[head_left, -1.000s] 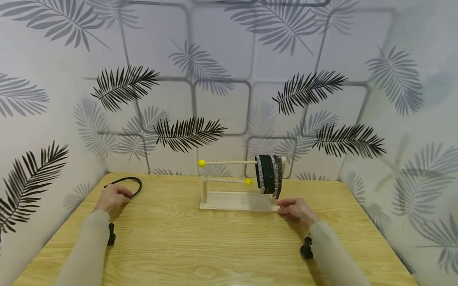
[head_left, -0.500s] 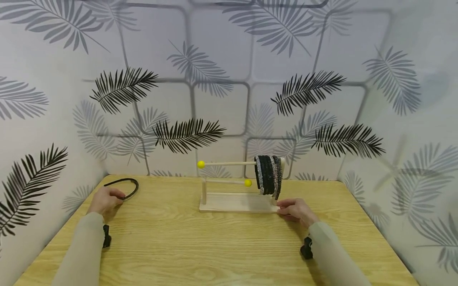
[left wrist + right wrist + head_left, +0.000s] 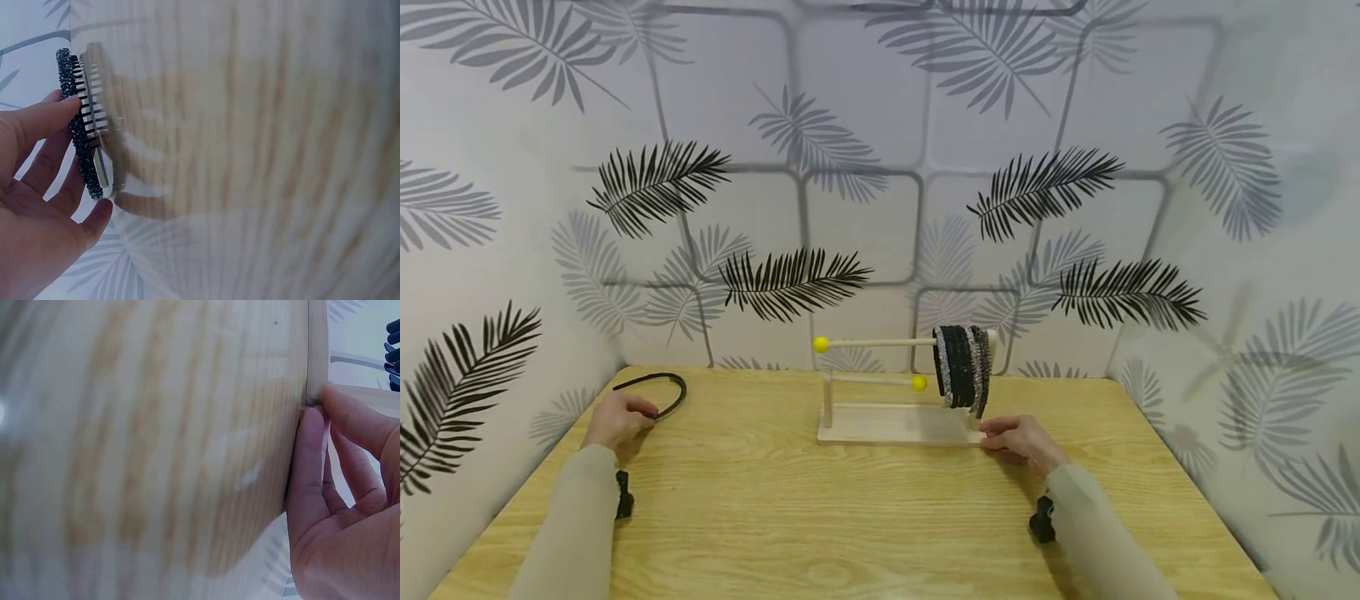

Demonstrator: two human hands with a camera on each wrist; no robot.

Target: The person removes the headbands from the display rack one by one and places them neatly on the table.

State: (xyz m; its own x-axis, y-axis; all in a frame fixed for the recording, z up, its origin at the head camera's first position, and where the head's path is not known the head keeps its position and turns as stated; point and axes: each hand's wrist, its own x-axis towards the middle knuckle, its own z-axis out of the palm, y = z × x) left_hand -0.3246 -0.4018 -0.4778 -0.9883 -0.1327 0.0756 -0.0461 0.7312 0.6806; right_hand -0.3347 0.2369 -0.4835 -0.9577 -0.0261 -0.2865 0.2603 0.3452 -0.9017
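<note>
At the table's left back, my left hand (image 3: 619, 421) holds a black headband (image 3: 679, 392) that lies curved on the wood. The left wrist view shows its dark, sparkly outer face and comb-like teeth (image 3: 95, 106) along the inside, with fingers on both sides of the band. My right hand (image 3: 1024, 442) pinches the front right corner of a pale wooden stand (image 3: 895, 423). In the right wrist view, thumb and fingertips meet at the stand's base edge (image 3: 317, 344). Several black and silver glittery headbands (image 3: 961, 367) hang together at the right end of the stand's upper rod.
The stand's upper rod (image 3: 880, 342) ends in a yellow ball (image 3: 822, 344) at left. A lower rod (image 3: 872, 381) ends in another yellow ball (image 3: 919, 383). Leaf-patterned walls (image 3: 865, 217) enclose the wooden table (image 3: 820, 517) at the back and sides.
My left hand and the headband have shifted a little to the left across the table. The right hand and the stand have stayed in place.
</note>
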